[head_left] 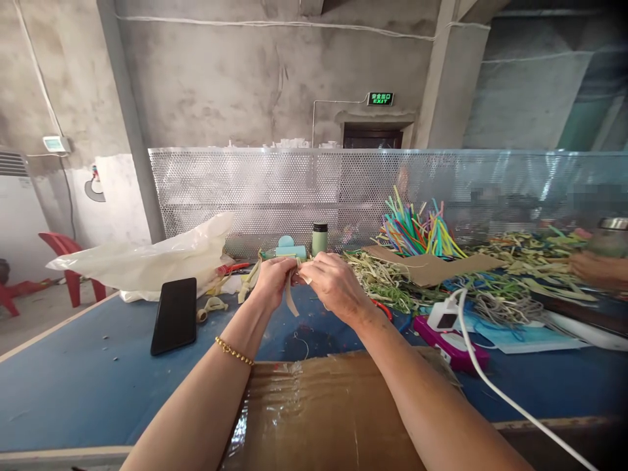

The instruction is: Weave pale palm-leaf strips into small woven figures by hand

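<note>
A pale straw strip (291,297) is being pinched between the closed left hand (273,280) and closed right hand (333,284), above the blue table (73,373), beyond the near cardboard box (324,418), right of the black phone (174,315).

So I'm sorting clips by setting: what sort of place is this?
Probably a small craft workshop: bare concrete walls, a blue workbench strewn with strips, and a mesh divider.
</note>
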A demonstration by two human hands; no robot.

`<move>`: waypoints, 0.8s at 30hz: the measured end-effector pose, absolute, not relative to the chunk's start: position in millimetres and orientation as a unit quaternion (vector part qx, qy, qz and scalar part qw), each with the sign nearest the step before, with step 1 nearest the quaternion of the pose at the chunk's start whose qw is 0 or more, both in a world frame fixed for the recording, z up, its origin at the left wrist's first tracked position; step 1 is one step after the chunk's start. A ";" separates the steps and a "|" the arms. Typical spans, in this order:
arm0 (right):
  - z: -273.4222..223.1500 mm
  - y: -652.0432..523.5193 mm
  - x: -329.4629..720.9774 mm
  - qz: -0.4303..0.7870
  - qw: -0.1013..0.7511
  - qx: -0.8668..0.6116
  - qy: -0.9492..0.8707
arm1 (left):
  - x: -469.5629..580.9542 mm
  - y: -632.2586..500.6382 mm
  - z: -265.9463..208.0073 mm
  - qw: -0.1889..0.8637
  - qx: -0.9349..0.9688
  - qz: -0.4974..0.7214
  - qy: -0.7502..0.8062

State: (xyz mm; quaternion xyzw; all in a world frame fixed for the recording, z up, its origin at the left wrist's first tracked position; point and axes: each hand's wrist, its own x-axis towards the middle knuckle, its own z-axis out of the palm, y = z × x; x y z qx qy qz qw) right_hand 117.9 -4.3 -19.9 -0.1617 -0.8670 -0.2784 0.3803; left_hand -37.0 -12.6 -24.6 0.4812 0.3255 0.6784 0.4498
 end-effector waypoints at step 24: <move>-19.2 -1.9 121.2 -0.323 0.419 -0.198 -0.825 | -39.2 -17.0 -19.1 0.552 0.469 0.621 0.300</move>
